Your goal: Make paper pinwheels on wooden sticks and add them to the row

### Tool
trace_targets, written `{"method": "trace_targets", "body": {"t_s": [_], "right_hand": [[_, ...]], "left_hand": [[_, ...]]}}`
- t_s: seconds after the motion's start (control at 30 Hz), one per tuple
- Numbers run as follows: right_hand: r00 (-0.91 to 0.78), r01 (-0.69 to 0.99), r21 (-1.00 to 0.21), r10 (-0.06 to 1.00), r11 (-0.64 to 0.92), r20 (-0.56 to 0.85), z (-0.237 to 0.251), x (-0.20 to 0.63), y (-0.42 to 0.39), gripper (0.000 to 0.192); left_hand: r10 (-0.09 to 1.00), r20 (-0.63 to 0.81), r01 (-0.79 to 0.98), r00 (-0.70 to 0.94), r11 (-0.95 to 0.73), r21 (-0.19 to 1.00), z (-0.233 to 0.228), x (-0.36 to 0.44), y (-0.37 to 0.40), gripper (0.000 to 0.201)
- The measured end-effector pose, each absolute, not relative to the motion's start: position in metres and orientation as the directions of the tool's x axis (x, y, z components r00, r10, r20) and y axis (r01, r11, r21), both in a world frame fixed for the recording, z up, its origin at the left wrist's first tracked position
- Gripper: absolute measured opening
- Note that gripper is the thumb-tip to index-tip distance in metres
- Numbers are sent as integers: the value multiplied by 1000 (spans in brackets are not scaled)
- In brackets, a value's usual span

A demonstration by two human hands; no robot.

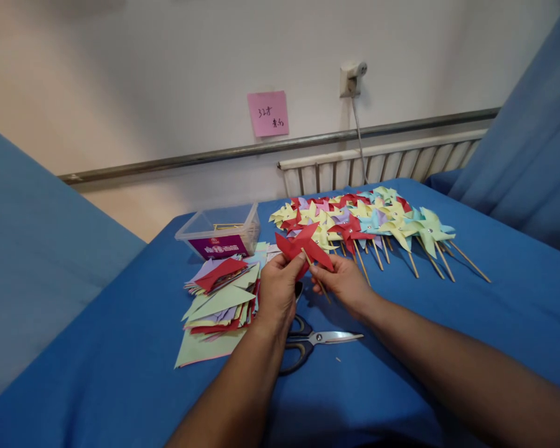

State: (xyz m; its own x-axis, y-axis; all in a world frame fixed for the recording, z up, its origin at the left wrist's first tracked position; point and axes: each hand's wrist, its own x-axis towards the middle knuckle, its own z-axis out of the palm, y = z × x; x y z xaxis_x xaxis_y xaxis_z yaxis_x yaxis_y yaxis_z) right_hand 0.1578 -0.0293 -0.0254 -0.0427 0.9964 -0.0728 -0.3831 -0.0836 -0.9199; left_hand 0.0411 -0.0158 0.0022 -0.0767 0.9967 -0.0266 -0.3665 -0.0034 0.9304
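Red pinwheel [303,247] held up just above the blue table [448,323], between both hands. Left hand [276,291] pinching the lower left sail, fingers closed on the paper. Right hand [343,281] gripping the wooden stick [316,277], fingers closed around it just below the hub; stick slanting down between the 2 hands.

Judged step: seating the red sails on the stick. For a clean result: keep the stick pinched close under the hub, so no wobble; hold the sail by its edge only, no creasing; check that the paper turns freely before letting go.

Beyond the fingertips: a row of finished pinwheels [373,221], sticks pointing toward the right hand. Left of the left-hand fingers: a stack of cut paper pieces [219,298], and behind it a clear plastic box [219,233]. Below the left wrist: scissors [315,342], blades closed, lying flat; worth keeping the forearm clear of them.
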Motion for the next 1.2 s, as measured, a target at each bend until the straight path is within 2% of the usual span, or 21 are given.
{"method": "trace_targets", "body": {"t_s": [0.23,0.5,0.67,0.83,0.97,1.2], "right_hand": [[1,-407,-909,995,-87,-95,-24,159,-27,44],[-23,-475,-880,999,-32,-24,-28,161,-24,41],[-73,-540,-841,997,-31,10,-26,163,-25,36],[-264,-623,-761,964,-184,-18,-20,166,-31,32],[-412,-653,-686,911,-320,-32,-19,166,-36,30],[-504,-655,-644,864,-395,-17,-23,166,-38,24]], "left_hand": [[999,-13,-383,-31,0,924,7,42,-20,26],[997,66,-440,29,-47,897,12,41,-24,18],[998,59,-445,-26,-65,893,11,39,-23,22],[996,8,-391,-93,-43,919,11,36,-19,30],[1000,6,-463,-23,-16,886,15,37,-22,35],[999,36,-533,33,-13,846,18,39,-27,29]]}}
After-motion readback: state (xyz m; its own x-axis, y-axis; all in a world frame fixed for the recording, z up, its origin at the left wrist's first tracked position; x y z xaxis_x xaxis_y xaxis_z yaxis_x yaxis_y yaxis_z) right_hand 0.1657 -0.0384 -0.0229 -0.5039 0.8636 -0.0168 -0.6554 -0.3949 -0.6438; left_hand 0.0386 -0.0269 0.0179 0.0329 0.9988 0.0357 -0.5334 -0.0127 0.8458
